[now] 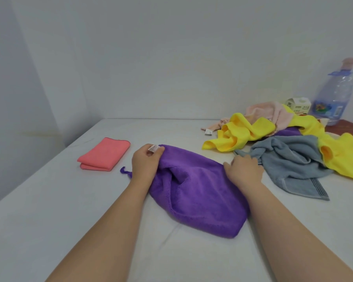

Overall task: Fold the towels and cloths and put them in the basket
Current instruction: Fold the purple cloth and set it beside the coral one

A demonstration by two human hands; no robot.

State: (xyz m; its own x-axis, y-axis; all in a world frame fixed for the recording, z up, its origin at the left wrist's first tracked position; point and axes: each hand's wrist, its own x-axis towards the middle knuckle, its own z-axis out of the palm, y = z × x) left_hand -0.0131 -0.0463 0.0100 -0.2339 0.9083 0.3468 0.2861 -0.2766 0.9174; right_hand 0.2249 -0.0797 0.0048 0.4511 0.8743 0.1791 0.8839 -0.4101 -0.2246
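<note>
White walls met in a corner behind a white, cloth-covered counter (49,200); no basket was in view.

Obs.: purple towel (202,196) lay bunched at centre front, between both forearms. The left hand (146,161) pinched its far left corner, at the white tag (154,148), with the fingers (151,147) closed narrow on the fabric. The right hand (244,171) was curled on the far right edge; its fingertips were partly hidden, but it appeared to grip the towel too. One coral cloth (104,154) lay folded to the left, well apart. Unfolded pile at right: yellow cloth (243,133), grey towel (289,165), pink towel (267,112). The grey towel lay just beside the right hand. A water bottle (332,96) and a carton (298,105) stood behind the pile.

Judgement: the step in hand was spreading the purple towel before the first fold. To do it well, draw the two held corners apart until the far edge runs taut and straight, then smooth out the deep crease in the middle before folding. Keep the right hand from dragging the grey towel along. The plush fabric would probably slip, so each fold wants pressing flat.
</note>
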